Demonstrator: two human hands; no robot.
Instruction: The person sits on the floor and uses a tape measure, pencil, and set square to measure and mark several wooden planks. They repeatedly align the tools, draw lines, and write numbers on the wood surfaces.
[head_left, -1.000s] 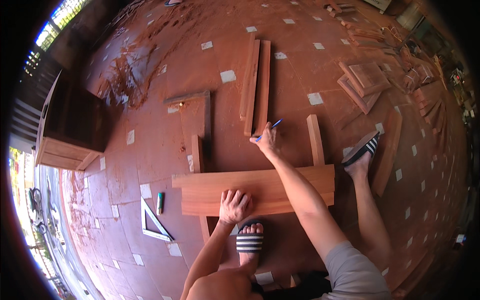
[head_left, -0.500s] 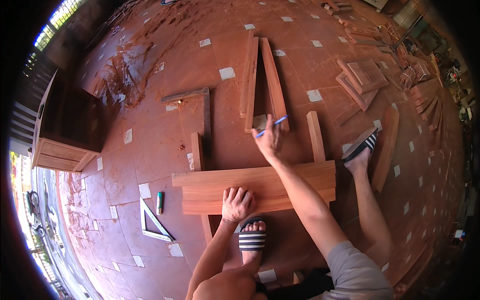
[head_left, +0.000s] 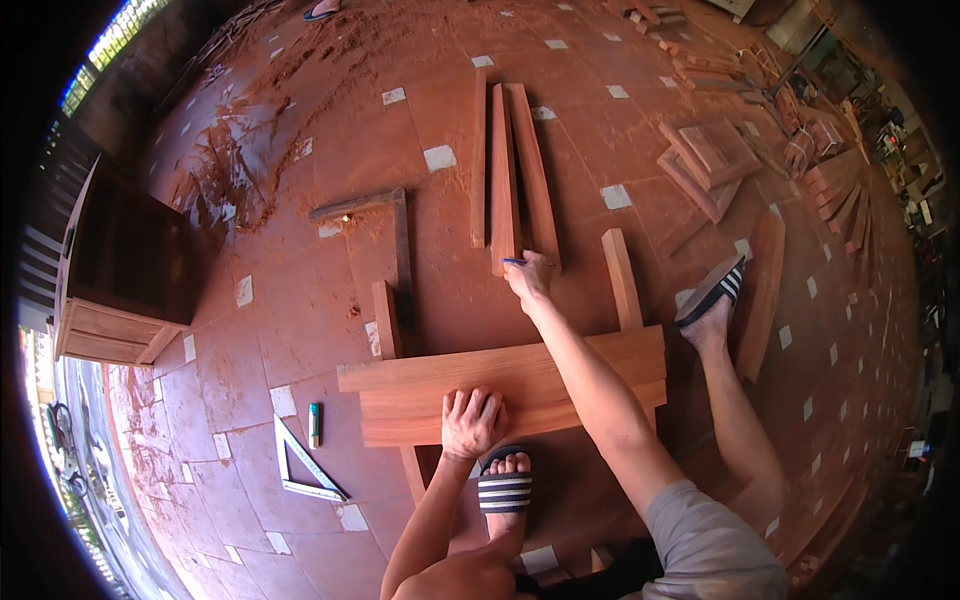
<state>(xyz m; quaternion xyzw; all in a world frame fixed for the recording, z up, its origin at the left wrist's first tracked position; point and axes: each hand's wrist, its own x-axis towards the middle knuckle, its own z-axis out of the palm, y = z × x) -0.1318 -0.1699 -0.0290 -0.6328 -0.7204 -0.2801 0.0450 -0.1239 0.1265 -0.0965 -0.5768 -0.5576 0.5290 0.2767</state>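
My left hand (head_left: 474, 424) lies on top of two reddish wooden boards (head_left: 570, 395) set side by side, its fingers spread over the wood. Pinched in my right hand (head_left: 530, 278) is a blue pen (head_left: 514, 261). That hand is at the near end of a long wooden slat (head_left: 503, 190), and its fingers appear to touch the wood; their exact grip on the slat is partly hidden. One slat (head_left: 478, 170) lies to the left and another slat (head_left: 535, 180) to the right. The boards rest across two wooden bars (head_left: 621, 280).
A white triangular square (head_left: 300, 465) and a green marker (head_left: 315, 425) lie on the tiled floor at left. Beyond is a dark L-shaped piece (head_left: 402, 240). A wooden cabinet (head_left: 125, 270) stands far left. Stacked panels (head_left: 715, 155) and a plank (head_left: 763, 300) are at right.
My right hand has come down to the slat's near end with the pen. The middle slat now sits apart from the left one. My left hand stays on the boards.
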